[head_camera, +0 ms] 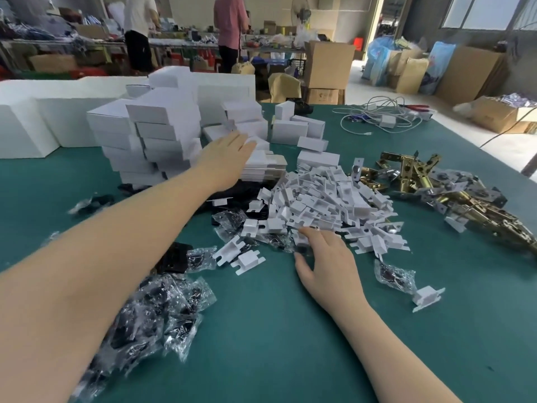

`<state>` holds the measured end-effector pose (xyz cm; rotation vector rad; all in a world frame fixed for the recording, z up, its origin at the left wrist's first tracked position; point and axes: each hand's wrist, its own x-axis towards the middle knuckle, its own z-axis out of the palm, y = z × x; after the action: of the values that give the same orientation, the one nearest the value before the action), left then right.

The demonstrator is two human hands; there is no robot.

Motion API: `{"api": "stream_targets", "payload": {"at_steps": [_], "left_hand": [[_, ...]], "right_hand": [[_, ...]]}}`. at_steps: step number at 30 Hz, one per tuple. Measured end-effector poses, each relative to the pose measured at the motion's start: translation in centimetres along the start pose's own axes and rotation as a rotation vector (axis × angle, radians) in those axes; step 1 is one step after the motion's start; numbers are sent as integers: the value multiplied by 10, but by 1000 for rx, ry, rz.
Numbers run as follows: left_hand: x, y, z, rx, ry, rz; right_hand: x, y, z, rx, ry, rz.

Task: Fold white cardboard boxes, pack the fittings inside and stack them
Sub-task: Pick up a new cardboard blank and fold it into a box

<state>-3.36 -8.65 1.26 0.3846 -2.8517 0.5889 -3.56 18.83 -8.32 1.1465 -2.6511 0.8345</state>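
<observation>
Right hand (322,257) lies nearest, palm down on the green table (290,330), its fingers spread and relaxed, the fingertips touching the near edge of the heap of white folded inserts (322,199); it grips nothing that I can see. Beside it to the left lie many clear bags of black fittings (162,315), too many and too tangled to count. One more such bag (395,276) lies alone to the right of the hand, with a single white insert (427,296) just beside it.

Further away, the left hand (226,158) is stretched out with straight fingers over a pile of flat unfolded box blanks (267,167); the fingertips reach the top blank, but if they press it or only hover I cannot tell. It holds nothing.

To the left of this hand stands a stack of folded white boxes (151,141), in more than one column, about seven high. Behind the blanks about six more white boxes (302,132) lie loose. To the right is a pile of brass latches (436,187), not countable.

Far on the table lie white cables (383,114). Behind the table stand brown cartons (328,65), and two people (229,30) work at a far bench. No readable writing or brand shows anywhere.
</observation>
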Motion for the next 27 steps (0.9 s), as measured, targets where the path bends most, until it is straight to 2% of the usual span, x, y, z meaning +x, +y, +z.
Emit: {"api": "stream_targets", "payload": {"at_steps": [2,4,7,9,11,15,17,19,21,23,27], "left_hand": [[1,-1,16,-88,-191,-98],[-2,1,26,-163,-229,-114],[-6,-1,26,-102,-40,-167],[-8,-2,21,-37,30,-187],[-9,-1,18,-120,149,-246],[-14,12,-17,-812,671,-575],[-13,28,-45,-1209,788,-664],[-19,52,-68,-1726,739,-707],[-35,80,-73,-2083,554,-679],[-58,111,-63,-2177,410,-636],[-92,146,-29,-2184,284,-639]], "right_hand": [[0,0,0,-8,-11,5],[0,1,0,-6,-12,5],[0,2,0,-6,-8,-4],[0,2,1,-10,-3,-4],[0,3,1,-9,4,-5],[0,3,2,0,9,-2],[0,2,2,-3,2,4],[0,3,1,-1,5,6],[0,3,-1,84,18,19],[-2,4,-4,300,71,87],[-8,8,-12,686,318,266]]}}
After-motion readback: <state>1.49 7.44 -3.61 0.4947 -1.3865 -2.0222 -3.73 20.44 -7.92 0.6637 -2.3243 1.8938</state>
